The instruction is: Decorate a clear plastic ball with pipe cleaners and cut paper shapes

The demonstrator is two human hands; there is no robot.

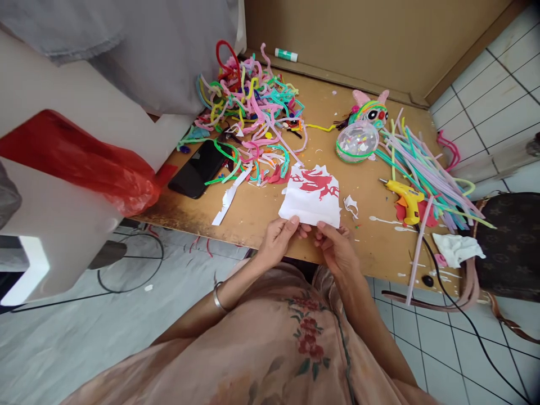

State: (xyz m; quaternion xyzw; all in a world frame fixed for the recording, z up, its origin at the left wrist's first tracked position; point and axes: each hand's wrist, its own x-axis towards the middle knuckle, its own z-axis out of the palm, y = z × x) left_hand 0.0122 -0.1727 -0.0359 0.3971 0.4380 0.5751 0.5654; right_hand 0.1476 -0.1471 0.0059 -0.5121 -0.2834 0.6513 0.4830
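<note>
Both my hands hold a white piece of paper (307, 205) by its near edge, over the front of the wooden table. Red cut-out shapes (317, 183) show on the paper's far half, and its far edge is ragged. My left hand (279, 239) pinches the left corner between thumb and fingers. On the right corner, my right hand (337, 244) grips with the thumb on top and the fingers underneath. A white paper strip (231, 197) lies to the left of the paper, and a small torn scrap (351, 207) lies to its right.
A tangled heap of pipe cleaners (253, 101) and a black phone (197, 169) lie left. Right are a clear bowl (358, 142), a decorated animal figure (371, 114), straight pipe cleaners (426, 163), a yellow glue gun (405, 197) with cord, and a brown bag (510, 242). A glue stick (286, 54) lies behind.
</note>
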